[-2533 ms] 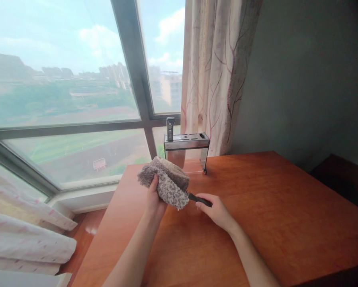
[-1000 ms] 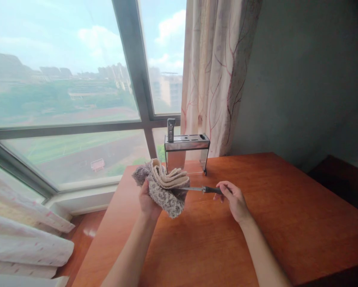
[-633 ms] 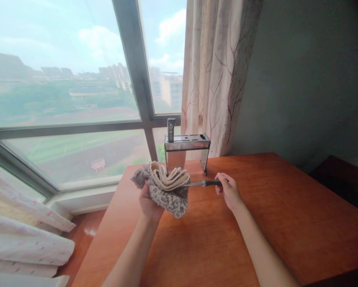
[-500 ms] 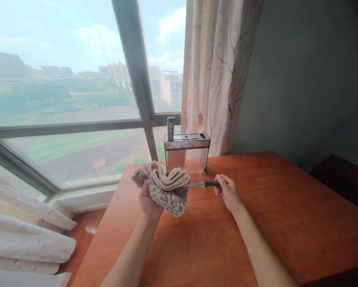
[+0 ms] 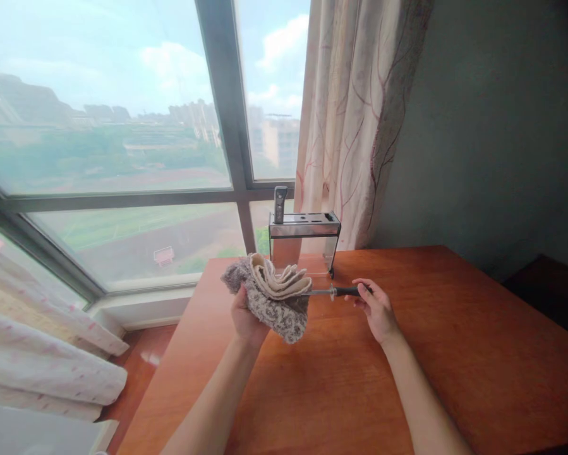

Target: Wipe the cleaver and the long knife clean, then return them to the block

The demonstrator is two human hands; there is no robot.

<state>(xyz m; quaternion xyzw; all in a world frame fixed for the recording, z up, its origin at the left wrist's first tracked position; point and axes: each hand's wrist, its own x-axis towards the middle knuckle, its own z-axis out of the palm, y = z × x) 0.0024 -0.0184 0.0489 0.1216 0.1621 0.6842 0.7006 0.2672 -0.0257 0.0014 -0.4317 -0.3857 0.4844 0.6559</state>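
At centre frame above a wooden table (image 5: 454, 354), the left hand (image 5: 246, 316) clutches a bunched cloth (image 5: 271, 297) around a knife (image 5: 333, 291) blade, its length running sideways to the right hand (image 5: 376, 306), whose fingers pinch the black handle.
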